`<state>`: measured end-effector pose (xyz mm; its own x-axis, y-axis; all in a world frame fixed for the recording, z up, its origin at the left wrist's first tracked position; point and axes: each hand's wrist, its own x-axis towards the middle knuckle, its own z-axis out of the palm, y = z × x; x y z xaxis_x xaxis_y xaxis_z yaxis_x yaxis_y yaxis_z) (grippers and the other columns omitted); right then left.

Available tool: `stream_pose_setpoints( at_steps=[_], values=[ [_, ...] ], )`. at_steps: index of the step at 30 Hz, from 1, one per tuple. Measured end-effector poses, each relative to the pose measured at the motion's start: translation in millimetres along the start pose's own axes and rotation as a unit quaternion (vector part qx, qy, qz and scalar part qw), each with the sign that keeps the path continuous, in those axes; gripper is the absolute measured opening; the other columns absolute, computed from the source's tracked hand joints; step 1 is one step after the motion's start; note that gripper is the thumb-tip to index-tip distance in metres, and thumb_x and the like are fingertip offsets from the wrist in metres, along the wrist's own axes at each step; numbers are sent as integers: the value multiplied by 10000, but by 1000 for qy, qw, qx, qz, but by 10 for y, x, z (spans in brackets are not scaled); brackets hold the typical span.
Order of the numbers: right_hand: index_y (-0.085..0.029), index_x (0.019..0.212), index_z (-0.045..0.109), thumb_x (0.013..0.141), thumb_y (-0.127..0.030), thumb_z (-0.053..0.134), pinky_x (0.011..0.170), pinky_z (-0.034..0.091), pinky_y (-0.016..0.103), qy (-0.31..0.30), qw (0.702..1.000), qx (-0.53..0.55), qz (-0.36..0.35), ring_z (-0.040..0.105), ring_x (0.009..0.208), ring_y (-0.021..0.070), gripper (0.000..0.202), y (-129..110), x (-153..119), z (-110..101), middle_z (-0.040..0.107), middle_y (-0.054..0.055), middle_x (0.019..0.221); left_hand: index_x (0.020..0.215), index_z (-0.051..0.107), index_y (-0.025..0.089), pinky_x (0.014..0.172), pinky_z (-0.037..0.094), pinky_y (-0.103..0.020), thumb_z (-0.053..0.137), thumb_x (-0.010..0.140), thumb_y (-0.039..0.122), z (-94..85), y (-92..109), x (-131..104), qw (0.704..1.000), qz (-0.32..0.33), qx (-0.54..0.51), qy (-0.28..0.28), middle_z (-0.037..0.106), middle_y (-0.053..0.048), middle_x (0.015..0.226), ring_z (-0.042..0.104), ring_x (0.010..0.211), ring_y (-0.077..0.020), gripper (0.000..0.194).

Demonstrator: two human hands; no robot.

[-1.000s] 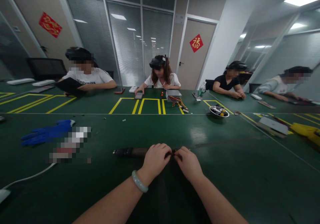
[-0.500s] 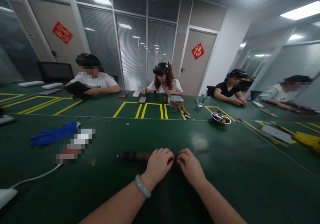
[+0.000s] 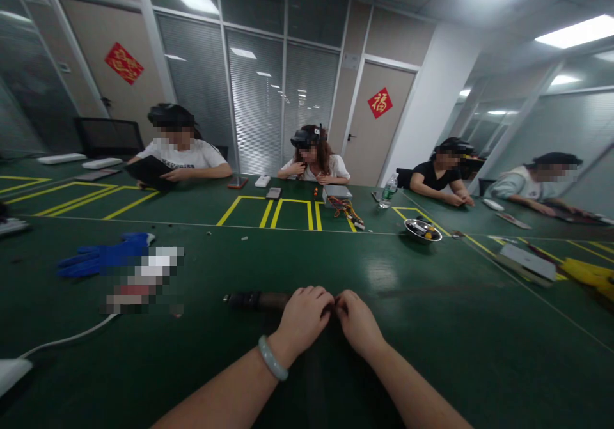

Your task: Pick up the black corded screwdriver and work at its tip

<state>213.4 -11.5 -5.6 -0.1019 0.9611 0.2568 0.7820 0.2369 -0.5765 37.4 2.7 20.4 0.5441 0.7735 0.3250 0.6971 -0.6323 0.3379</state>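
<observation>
A dark cylindrical tool (image 3: pixel 259 300) with a brownish middle lies sideways on the green table (image 3: pixel 192 365), its metal tip pointing left. Over its right part rests my left hand (image 3: pixel 307 314), fingers curled round it, a pale bangle on the wrist. My right hand (image 3: pixel 357 320) is closed in a pinch at the tool's right end, fingertips almost touching those of my left hand. What the right fingertips hold is too small and dark to make out.
Left of my hands lie a blue glove (image 3: pixel 108 255) and a blurred-out item with a white cable (image 3: pixel 71 339). Further off are a metal bowl (image 3: pixel 423 231), a bottle (image 3: pixel 388 191), a grey box with wires (image 3: pixel 338 195) and a yellow item (image 3: pixel 588 274). Several people sit across the table.
My right hand has shifted slightly left, and its fingers have drawn closer together against the left hand. Across the table, the middle person's hand has risen toward the chest.
</observation>
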Motion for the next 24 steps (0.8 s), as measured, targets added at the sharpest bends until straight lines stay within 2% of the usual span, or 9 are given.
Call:
stream_pose_setpoints(
  at_steps=[4,9,12,14,16,18,21,24],
  values=[
    [-235,773,450,838,-96,428,711,414,275,10,999,-31,-5,549,769,172,155,-25,-1,32,546,19,828,1173,566,292,1033,332,-399,592,849,196,-48,25,-18,999,18,-21,16,621,14,1120,547,1056,-195,339],
    [-229,835,462,814,-39,383,699,401,274,6,997,-67,-31,544,793,173,207,-89,-30,9,544,32,873,1207,567,285,1142,219,-450,594,864,248,-107,56,-42,996,30,-55,56,632,6,1146,555,1076,-193,345],
    [-232,826,460,836,-80,392,693,400,282,5,996,-86,-21,547,780,171,167,-23,-115,-106,549,31,884,1203,575,282,1153,214,-447,577,886,262,-130,63,-49,994,36,-69,74,639,6,1146,557,1088,-184,317],
    [-235,820,467,867,-151,402,707,411,293,2,996,-92,-1,555,782,172,117,124,-220,-254,558,32,894,1204,577,284,1155,219,-442,564,899,265,-139,66,-49,993,37,-73,81,640,10,1154,556,1097,-177,306],
    [-240,812,479,889,-236,401,719,428,310,0,995,-100,24,567,788,180,110,372,-365,-467,569,37,901,1211,574,287,1161,217,-432,554,906,265,-144,67,-48,993,38,-72,86,637,15,1170,553,1110,-168,306],
    [-248,812,499,895,-323,395,726,446,335,4,992,-116,52,580,790,193,153,720,-537,-743,583,51,916,1221,568,291,1165,215,-416,545,912,264,-140,65,-49,993,39,-71,85,633,21,1185,551,1121,-158,311],
    [-273,806,544,858,-430,419,723,472,385,22,984,-144,104,601,779,230,208,1388,-817,-1244,613,85,908,1248,551,298,1162,230,-404,529,923,285,-107,46,-56,995,33,-70,66,624,21,1213,545,1147,-152,326],
    [-304,685,560,757,-472,493,666,482,430,52,970,-175,161,623,729,280,195,2096,-1076,-1747,643,123,821,1328,493,303,1162,235,-412,502,941,346,-35,-5,-68,997,22,-65,36,581,5,1305,498,1234,-167,390]
  ],
)
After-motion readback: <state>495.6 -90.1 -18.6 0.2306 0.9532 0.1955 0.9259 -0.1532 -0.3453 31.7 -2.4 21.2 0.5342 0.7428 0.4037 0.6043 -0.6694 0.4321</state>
